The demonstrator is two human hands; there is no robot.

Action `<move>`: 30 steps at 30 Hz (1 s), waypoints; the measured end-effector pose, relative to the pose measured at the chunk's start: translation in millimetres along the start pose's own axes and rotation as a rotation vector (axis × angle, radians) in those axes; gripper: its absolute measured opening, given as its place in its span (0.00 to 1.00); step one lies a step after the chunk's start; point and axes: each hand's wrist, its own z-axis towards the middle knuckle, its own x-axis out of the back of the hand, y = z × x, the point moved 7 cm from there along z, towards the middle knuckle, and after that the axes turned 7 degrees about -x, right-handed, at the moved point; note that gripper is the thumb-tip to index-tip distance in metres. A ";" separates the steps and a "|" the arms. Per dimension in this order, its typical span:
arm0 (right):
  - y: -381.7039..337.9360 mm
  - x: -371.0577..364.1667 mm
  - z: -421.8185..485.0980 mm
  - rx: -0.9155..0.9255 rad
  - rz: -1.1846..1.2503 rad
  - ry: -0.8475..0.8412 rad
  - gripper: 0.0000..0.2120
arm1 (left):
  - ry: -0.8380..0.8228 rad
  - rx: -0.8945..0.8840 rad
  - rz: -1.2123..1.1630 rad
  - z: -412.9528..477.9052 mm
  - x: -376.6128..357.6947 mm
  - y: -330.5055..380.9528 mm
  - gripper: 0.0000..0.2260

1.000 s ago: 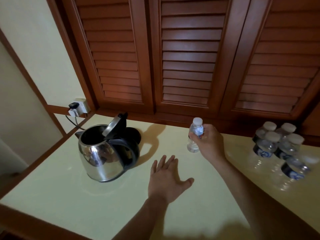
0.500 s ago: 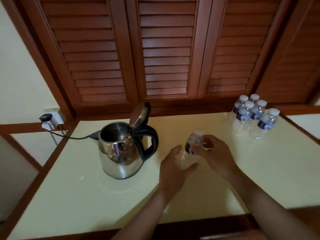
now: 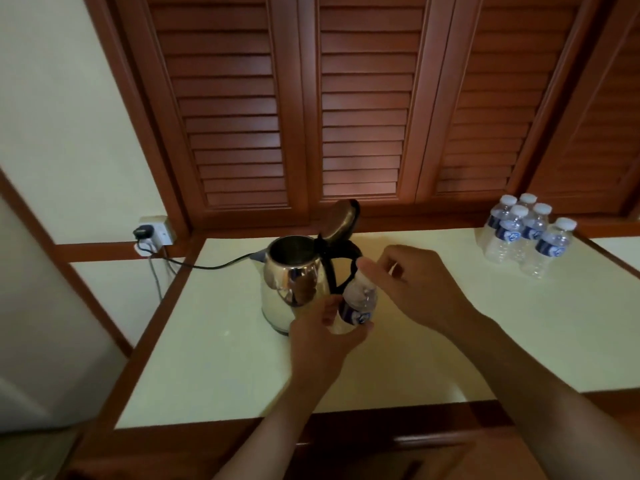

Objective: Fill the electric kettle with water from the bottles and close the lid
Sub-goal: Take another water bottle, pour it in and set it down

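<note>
Louvered wooden shutters (image 3: pixel 346 109) are filling the whole back wall at 12 o'clock, reddish-brown slats w/ a dull sheen, three panels plus a bit of a fourth at 2 o'clock. Plain cream wall (image 3: pixel 59 109) is sitting at 10 o'clock, framed in the same wood trim.

The counter (image 3: pixel 214 368) is lying flat below, pale yellow-cream top, smooth & slightly glossy, edged w/ a brown wood border.

The kettle (image 3: pixel 294 289) is standing upright near centre, rounded stainless steel body mirroring the room, black plastic handle on its 3 o'clock side. Its lid (image 3: pixel 341 218) is standing tipped open at 12 o'clock, showing the dark inside. A black cord (image 3: pixel 207 265) is running from it toward 9 o'clock to a white wall socket (image 3: pixel 157 230).

Five sealed bottles (image 3: pixel 526 233) are clustering at 2 o'clock, well apart from the kettle, clear ribbed plastic, white caps, blue labels.

The right hand (image 3: pixel 415 289) is reaching over the cap end of the bottle (image 3: pixel 358 303), fingers curled narrow around the top; cap itself is hidden. The left hand (image 3: pixel 325 337) is wrapping the bottle's lower half, thumb & fingers closed on it. That bottle is tilting, clear & crinkly w/ a blue label, held above the counter just beside the kettle's handle at its 4 o'clock.
</note>
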 end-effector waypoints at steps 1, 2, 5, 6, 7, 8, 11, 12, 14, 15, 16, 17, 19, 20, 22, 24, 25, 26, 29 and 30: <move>-10.2 -4.2 3.0 0.026 -0.077 -0.019 0.24 | 0.025 -0.008 0.026 -2.4 7.2 -0.3 0.20; -20.9 -8.0 4.1 0.045 -0.162 -0.039 0.25 | 0.050 -0.012 0.047 -4.7 13.4 -1.3 0.20; -44.1 -18.7 7.4 0.067 -0.396 -0.092 0.24 | 0.111 -0.011 0.078 -8.1 29.3 1.5 0.19; -52.2 -21.0 7.2 0.085 -0.442 -0.111 0.22 | 0.123 -0.021 0.086 -8.8 34.0 4.0 0.19; -58.9 -23.8 7.7 0.109 -0.449 -0.133 0.21 | 0.131 -0.036 0.091 -9.3 38.7 6.7 0.19; -65.7 -25.7 8.0 0.140 -0.424 -0.161 0.20 | 0.138 -0.047 0.096 -10.0 43.7 9.0 0.19; -82.6 -33.3 10.2 0.265 -0.312 -0.247 0.19 | 0.151 -0.058 0.095 -10.9 58.3 6.9 0.18; -87.2 -36.1 10.8 0.306 -0.275 -0.278 0.18 | 0.156 -0.056 0.099 -11.7 63.4 4.8 0.18; -95.2 -41.5 12.0 0.373 -0.205 -0.361 0.15 | 0.163 -0.039 0.084 -13.7 72.3 2.6 0.15; -98.6 -43.2 12.4 0.402 -0.177 -0.404 0.13 | 0.164 -0.021 0.059 -14.9 76.0 2.1 0.14; -103.0 -43.8 12.1 0.429 -0.151 -0.441 0.10 | 0.166 0.005 0.024 -15.9 78.9 0.9 0.14; -106.8 -43.8 12.3 0.456 -0.130 -0.467 0.08 | 0.168 0.034 -0.017 -16.8 81.6 -0.6 0.14; -112.2 -43.0 12.9 0.494 -0.089 -0.497 0.08 | 0.175 0.071 -0.055 -20.5 86.3 -3.1 0.16; -113.9 -42.5 13.4 0.496 -0.069 -0.496 0.09 | 0.178 0.078 -0.057 -22.3 87.9 -3.3 0.17; -112.8 -44.5 18.0 0.466 -0.098 -0.442 0.13 | 0.191 0.091 -0.045 -23.9 91.2 -3.3 0.18; -112.8 -46.5 23.7 0.448 -0.272 -0.329 0.27 | 0.218 0.096 -0.033 -24.0 93.9 -2.6 0.19; -113.7 -47.8 25.5 0.439 -0.355 -0.292 0.31 | 0.232 0.094 -0.026 -23.4 95.0 -1.7 0.19; -114.8 -49.6 26.4 0.431 -0.401 -0.279 0.31 | 0.243 0.092 -0.017 -22.3 96.0 -0.4 0.19; -120.8 -54.0 26.8 0.456 -0.440 -0.303 0.27 | 0.251 0.081 -0.006 -18.8 98.0 0.7 0.19; -122.2 -55.3 27.4 0.476 -0.437 -0.313 0.26 | 0.248 0.081 -0.007 -18.0 99.2 0.3 0.19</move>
